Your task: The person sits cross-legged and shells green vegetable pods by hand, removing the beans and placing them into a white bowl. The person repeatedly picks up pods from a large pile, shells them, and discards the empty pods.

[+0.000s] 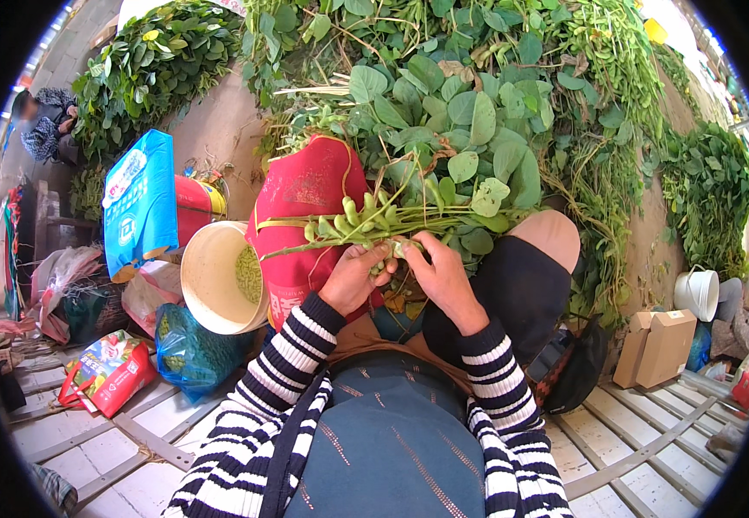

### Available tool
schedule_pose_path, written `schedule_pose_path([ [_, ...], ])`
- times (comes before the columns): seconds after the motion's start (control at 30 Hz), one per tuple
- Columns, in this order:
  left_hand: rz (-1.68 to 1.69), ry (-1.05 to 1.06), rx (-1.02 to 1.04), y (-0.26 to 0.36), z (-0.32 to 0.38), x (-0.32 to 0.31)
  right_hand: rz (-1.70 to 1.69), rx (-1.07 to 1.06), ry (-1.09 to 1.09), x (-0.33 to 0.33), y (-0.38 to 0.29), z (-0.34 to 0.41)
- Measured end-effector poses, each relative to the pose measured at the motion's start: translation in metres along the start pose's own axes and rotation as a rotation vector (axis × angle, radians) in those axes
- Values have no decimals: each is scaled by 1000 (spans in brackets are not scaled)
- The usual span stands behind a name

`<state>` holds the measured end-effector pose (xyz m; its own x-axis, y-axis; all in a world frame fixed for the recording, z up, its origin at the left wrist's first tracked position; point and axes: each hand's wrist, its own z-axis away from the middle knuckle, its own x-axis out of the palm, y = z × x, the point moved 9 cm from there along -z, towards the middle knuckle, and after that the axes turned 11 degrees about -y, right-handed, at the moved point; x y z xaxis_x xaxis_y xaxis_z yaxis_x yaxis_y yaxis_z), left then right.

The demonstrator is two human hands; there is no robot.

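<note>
Leafy soybean stalks (413,223) with green pods (355,217) lie across my lap, over a red cloth (309,188) on my left knee. My left hand (358,275) holds several pods, its thumb and fingers closed around them. Against it, my right hand (442,275) pinches a pale green pod (398,248) between thumb and forefinger. The two hands nearly touch, just below the stalks. A cream plastic bucket (212,278) stands at my left, tilted in view, with shelled green beans (248,274) at its bottom.
Heaps of soybean plants (478,116) lie ahead. At left are a blue box-shaped bag (141,204), a blue plastic bag (199,349) and a red shopping bag (112,372). A cardboard box (656,346) and white bucket (697,292) stand right. Another person (50,126) sits far left.
</note>
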<state>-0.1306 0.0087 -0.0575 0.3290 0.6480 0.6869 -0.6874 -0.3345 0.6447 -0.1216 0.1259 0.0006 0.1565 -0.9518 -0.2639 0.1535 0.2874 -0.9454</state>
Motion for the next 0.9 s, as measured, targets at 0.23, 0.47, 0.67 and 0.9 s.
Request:
schedule_pose_path([
  [0.23,-43,79,-39,-14,5,-18,378,-205,84,5,-16,-43],
  [0.47,-196,-469,-538,-38,28,56,-281,18,234,-16,37,-31],
  [0.67,134,65,-87,-22,-12,25,-178,-72,251,-21,30,-3],
  [0.9,116,28,-27,-8,-23,22,132,-44,133,-4,3,12],
])
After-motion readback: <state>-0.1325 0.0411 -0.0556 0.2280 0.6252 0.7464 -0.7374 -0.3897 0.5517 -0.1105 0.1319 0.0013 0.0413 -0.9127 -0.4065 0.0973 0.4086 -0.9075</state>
